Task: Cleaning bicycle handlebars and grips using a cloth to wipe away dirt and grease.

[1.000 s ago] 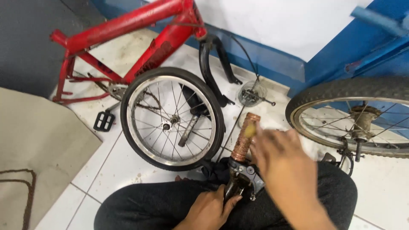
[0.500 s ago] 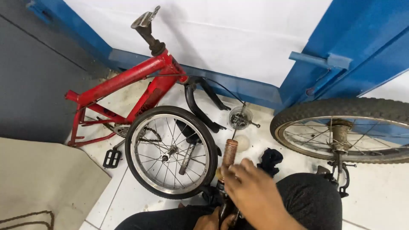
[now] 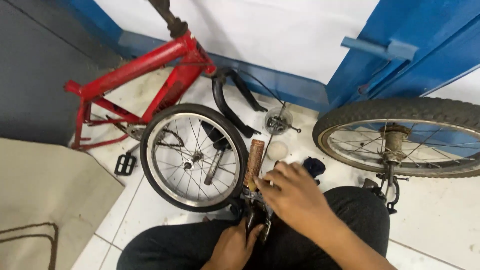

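I sit on the floor with a bicycle handlebar part in my lap. Its brown rubber grip (image 3: 254, 162) points away from me, and a dark metal clamp (image 3: 253, 206) sits below the grip. My left hand (image 3: 234, 244) holds the clamp from underneath. My right hand (image 3: 296, 194) rests over the top of the clamp with its fingers bent at the base of the grip. What the fingertips touch is hidden. A small spoked wheel (image 3: 194, 156) lies flat on the tiles just beyond my hands.
A red bicycle frame (image 3: 145, 75) lies at the back left with a black pedal (image 3: 125, 163) beside it. A larger wheel (image 3: 405, 140) leans at the right under a blue door (image 3: 420, 45). A black fork (image 3: 227, 100), a sprocket (image 3: 278, 121) and a white ball (image 3: 277, 150) lie between.
My view has tilted up and back, so more of the wall and red frame shows. My right hand has slid down from the grip onto the clamp.
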